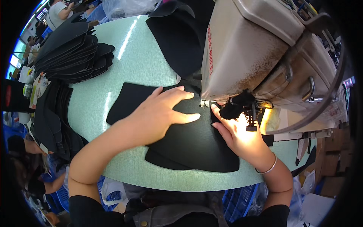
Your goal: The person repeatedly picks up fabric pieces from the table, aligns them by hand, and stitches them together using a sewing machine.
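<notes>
A black fabric panel (189, 145) lies flat on the pale green sewing table (140, 64), reaching under the head of a beige industrial sewing machine (257, 49). My left hand (162, 109) presses flat on the panel with fingers spread, pointing toward the needle area (205, 103). My right hand (238, 134) rests on the panel's right side under the machine's lamp, fingertips against the cloth near the presser foot. A bangle circles my right wrist. Neither hand grips anything.
A stack of black cut pieces (73, 53) sits at the far left, with more draped over the left edge (55, 121). Another black piece (177, 38) lies behind the machine. Blue crates (238, 198) stand below the table. Another person (56, 11) is far back left.
</notes>
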A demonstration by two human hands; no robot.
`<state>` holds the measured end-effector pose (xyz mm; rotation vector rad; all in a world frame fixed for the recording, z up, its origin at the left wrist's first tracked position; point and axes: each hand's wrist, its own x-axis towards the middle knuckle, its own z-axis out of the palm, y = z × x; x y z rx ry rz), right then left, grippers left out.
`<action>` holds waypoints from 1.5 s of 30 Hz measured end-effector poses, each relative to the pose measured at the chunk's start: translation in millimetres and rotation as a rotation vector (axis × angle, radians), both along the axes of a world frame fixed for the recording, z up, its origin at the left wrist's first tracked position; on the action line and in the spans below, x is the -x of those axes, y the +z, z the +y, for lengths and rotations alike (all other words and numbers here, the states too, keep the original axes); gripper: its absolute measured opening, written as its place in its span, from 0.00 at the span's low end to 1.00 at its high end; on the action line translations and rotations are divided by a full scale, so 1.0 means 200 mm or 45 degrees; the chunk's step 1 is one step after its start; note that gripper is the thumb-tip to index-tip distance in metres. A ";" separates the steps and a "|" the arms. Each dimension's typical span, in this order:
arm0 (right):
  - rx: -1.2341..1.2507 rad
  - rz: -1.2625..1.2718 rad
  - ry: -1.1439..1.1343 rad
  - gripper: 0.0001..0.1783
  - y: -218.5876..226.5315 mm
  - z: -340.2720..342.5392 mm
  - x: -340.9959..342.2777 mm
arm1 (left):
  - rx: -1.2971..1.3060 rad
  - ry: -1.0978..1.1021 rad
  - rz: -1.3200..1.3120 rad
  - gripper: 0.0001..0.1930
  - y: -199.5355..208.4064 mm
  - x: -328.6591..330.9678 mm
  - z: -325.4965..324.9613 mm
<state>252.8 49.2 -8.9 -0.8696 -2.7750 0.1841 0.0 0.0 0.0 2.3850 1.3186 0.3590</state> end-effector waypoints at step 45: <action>-0.175 0.003 0.036 0.20 0.00 0.04 -0.04 | 0.150 -0.057 -0.065 0.19 0.07 -0.01 0.04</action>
